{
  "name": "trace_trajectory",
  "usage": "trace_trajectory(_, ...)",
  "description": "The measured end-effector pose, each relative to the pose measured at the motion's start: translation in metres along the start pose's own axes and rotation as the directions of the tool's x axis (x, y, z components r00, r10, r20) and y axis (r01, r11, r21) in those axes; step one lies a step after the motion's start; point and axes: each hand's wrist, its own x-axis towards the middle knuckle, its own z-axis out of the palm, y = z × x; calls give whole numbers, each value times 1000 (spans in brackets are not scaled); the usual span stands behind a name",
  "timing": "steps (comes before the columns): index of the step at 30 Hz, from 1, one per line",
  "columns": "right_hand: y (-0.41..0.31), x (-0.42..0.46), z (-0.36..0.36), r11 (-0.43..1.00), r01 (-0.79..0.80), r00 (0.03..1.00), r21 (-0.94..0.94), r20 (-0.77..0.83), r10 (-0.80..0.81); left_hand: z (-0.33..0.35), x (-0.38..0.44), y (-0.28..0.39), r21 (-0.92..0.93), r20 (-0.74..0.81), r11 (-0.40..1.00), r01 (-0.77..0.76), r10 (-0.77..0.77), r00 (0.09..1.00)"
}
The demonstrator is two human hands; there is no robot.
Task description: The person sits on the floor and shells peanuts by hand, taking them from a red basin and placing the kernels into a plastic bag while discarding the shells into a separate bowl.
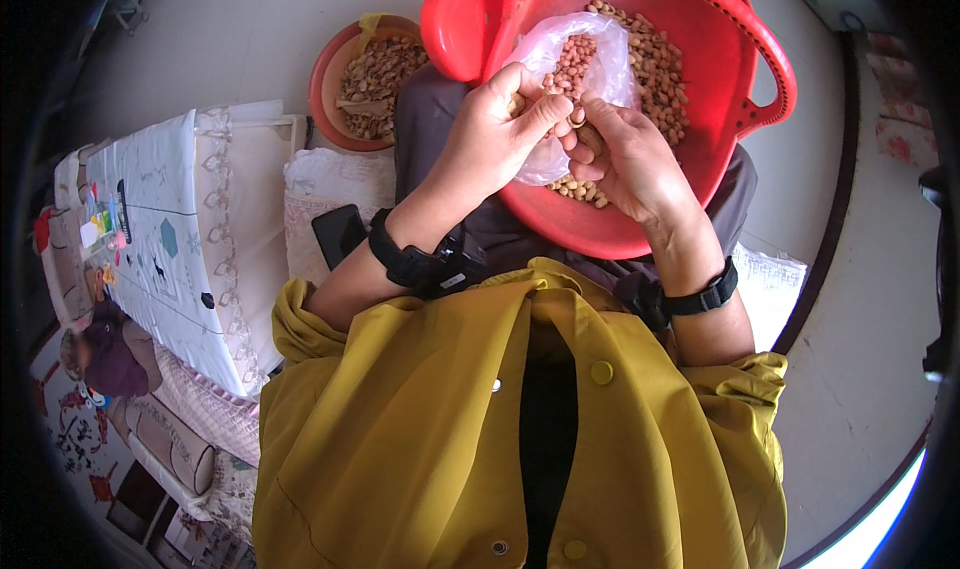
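Note:
My left hand [517,118] and my right hand [630,152] meet over a red plastic basket [716,51] resting at my lap. Between the fingertips is a cracked peanut shell [577,117], partly hidden by the thumbs. An unshelled peanut [590,140] is held in the curled fingers of my right hand. Another peanut [516,104] shows in my left palm. Beneath the hands, a translucent plastic bag [611,55] holds reddish shelled peanut kernels [574,62]. Unshelled peanuts [660,73] lie around the bag inside the basket.
An orange-rimmed basin [321,88] of empty peanut shells [381,73] stands on the floor to the left. Nearby are a black phone [339,233] on a pale cloth and a covered table [157,239]. A person [116,355] sits beyond the table.

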Motion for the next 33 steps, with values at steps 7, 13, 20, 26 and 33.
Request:
trace_trajectory(7,7,12,-7,997,-36,980,-68,-200,22,-1,-2,-9,345,-84,938,-37,70,994)
trace_trajectory(13,9,25,-18,752,-98,914,-652,-358,-192,-1,-2,-15,448,-61,890,81,-60,996)
trace_trajectory(20,6,22,-8,584,-23,914,-811,-253,-316,1,-2,-24,383,-15,921,70,-70,997)
trace_trajectory(26,11,16,-13,651,127,957,-749,-79,-278,1,-2,-16,355,78,935,-17,-12,997)
trace_trajectory(33,3,8,-23,995,64,980,76,185,-77,-8,-2,-14,-218,53,951,221,-214,975)
